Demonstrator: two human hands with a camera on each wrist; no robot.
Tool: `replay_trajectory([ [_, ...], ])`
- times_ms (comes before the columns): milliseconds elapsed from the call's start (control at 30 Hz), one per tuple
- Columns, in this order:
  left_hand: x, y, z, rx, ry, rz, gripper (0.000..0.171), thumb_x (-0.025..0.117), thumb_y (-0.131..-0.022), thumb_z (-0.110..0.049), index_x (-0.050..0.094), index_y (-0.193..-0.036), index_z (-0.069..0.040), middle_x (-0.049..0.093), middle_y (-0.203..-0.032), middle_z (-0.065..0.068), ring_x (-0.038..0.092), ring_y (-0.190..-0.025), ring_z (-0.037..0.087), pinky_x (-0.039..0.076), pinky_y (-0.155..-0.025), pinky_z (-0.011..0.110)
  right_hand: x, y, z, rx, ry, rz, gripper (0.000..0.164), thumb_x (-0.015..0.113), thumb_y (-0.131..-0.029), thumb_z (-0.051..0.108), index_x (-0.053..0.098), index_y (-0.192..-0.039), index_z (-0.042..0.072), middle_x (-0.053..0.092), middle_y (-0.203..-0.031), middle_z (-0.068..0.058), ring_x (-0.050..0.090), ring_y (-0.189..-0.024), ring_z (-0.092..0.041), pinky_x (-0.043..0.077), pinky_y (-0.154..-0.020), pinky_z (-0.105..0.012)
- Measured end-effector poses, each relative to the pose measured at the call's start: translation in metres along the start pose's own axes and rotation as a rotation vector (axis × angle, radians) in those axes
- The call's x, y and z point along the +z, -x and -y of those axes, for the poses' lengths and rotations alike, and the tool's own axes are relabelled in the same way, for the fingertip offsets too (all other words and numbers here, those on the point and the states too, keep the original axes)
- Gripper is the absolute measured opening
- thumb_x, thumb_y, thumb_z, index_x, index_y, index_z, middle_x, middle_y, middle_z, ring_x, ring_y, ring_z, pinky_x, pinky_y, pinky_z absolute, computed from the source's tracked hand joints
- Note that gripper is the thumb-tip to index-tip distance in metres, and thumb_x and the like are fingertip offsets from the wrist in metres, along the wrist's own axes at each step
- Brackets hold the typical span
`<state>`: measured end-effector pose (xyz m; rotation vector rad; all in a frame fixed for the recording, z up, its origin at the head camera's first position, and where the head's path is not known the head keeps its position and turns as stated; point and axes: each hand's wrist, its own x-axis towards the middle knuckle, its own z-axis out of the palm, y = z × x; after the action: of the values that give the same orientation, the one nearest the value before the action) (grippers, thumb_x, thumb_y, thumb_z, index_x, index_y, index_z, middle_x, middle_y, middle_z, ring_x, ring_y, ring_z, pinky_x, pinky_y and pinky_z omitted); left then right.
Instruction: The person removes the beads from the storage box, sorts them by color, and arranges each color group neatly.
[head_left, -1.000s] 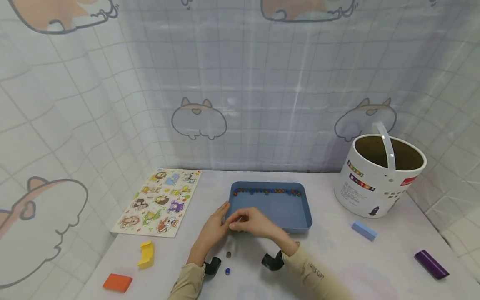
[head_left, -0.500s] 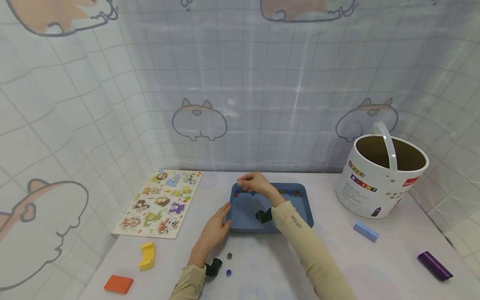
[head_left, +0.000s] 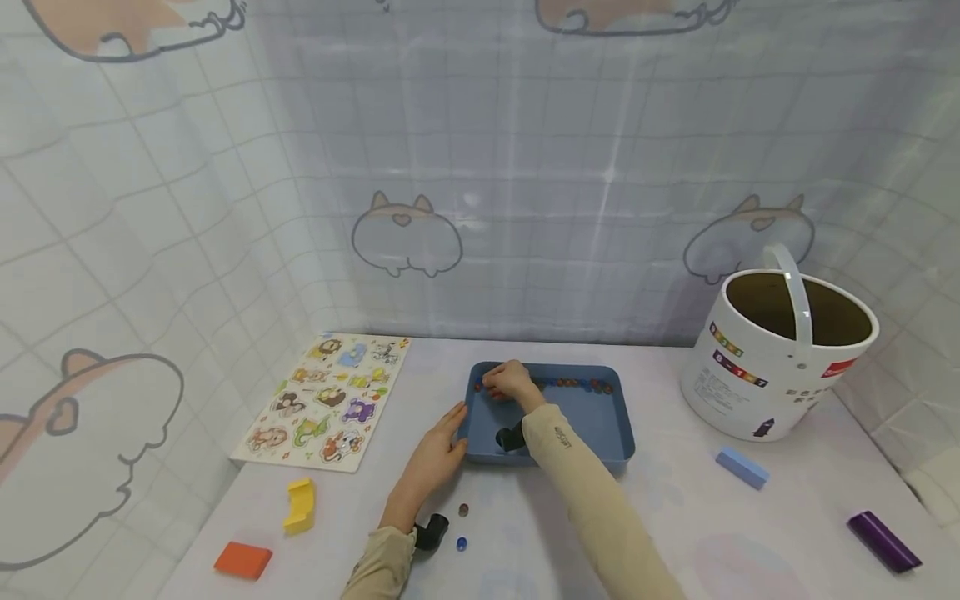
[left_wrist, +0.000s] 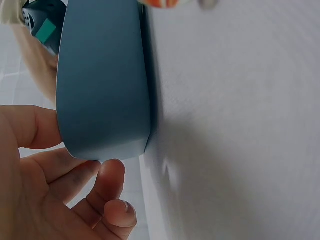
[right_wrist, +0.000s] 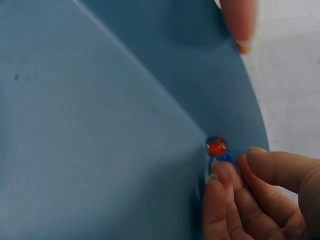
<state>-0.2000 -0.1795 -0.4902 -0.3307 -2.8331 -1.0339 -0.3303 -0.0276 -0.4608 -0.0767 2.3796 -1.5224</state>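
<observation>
A shallow blue tray (head_left: 581,427) stands mid-table, with marbles (head_left: 572,382) lined along its far wall. Down in the far left corner is my right hand (head_left: 512,382), fingers curled, pinching a blue marble (right_wrist: 228,158) mostly covered by the fingertips. Against it in the right wrist view sits an orange-red marble (right_wrist: 217,146). Along the tray's left side lies my left hand (head_left: 433,454), its fingers touching the outer wall (left_wrist: 105,85). On the table near the left wrist lie a brown marble (head_left: 463,509) and another blue marble (head_left: 461,543).
An animal puzzle board (head_left: 322,408) lies at the left, with a yellow block (head_left: 300,506) and an orange block (head_left: 243,561) nearer me. At the right stand a white handled bucket (head_left: 738,371), a light blue block (head_left: 742,467) and a purple block (head_left: 883,542).
My right hand has gone from beside the left hand, up over the tray, and down into its far left corner. The left hand stays at the tray's side.
</observation>
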Motion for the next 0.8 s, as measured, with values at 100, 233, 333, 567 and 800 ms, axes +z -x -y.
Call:
replay_trajectory([
  [100,0.001,0.0,0.0,0.038,-0.006,-0.01,0.055,0.055,-0.092,-0.008,0.04,-0.143,0.006,0.039,-0.152,0.021,0.055,-0.09,0.017,0.044,-0.078,0.034,0.006,-0.004,-0.001,0.006,0.03,-0.03,0.021,0.071,-0.085,0.008,0.075,-0.104,0.0,0.075,-0.097,-0.017,0.072,-0.073,-0.018,0.06,-0.065,-0.027],
  [233,0.002,0.001,-0.002,0.021,0.003,0.003,0.056,0.055,-0.093,-0.009,0.04,-0.145,0.004,0.038,-0.153,0.019,0.055,-0.097,0.019,0.043,-0.082,0.036,0.015,-0.009,-0.003,0.008,0.116,-0.056,0.021,0.078,-0.077,0.004,0.077,-0.099,0.003,0.075,-0.095,-0.015,0.071,-0.069,-0.015,0.059,-0.061,-0.024],
  [333,0.003,0.001,-0.004,-0.009,0.02,0.016,0.056,0.055,-0.093,-0.009,0.039,-0.146,0.002,0.036,-0.155,0.016,0.055,-0.103,0.02,0.043,-0.085,0.038,0.018,-0.008,-0.002,-0.005,0.185,-0.074,0.022,0.08,-0.074,0.003,0.078,-0.095,0.005,0.075,-0.093,-0.013,0.069,-0.068,-0.015,0.057,-0.06,-0.023],
  [567,0.005,0.0,-0.004,-0.025,0.048,0.018,0.056,0.055,-0.094,-0.011,0.038,-0.147,0.0,0.034,-0.157,0.015,0.051,-0.125,0.024,0.044,-0.096,0.042,0.014,-0.002,-0.001,-0.061,0.228,-0.049,0.015,0.077,-0.077,0.008,0.079,-0.091,0.005,0.075,-0.091,-0.011,0.067,-0.066,-0.014,0.056,-0.059,-0.022],
  [800,0.003,0.001,-0.002,-0.02,0.017,-0.004,0.056,0.056,-0.093,-0.009,0.04,-0.145,0.002,0.036,-0.155,0.015,0.056,-0.105,0.021,0.045,-0.083,0.037,0.0,0.006,0.0,-0.077,0.145,0.082,0.021,0.068,-0.089,0.016,0.075,-0.104,0.004,0.074,-0.102,-0.012,0.071,-0.081,-0.017,0.059,-0.074,-0.028],
])
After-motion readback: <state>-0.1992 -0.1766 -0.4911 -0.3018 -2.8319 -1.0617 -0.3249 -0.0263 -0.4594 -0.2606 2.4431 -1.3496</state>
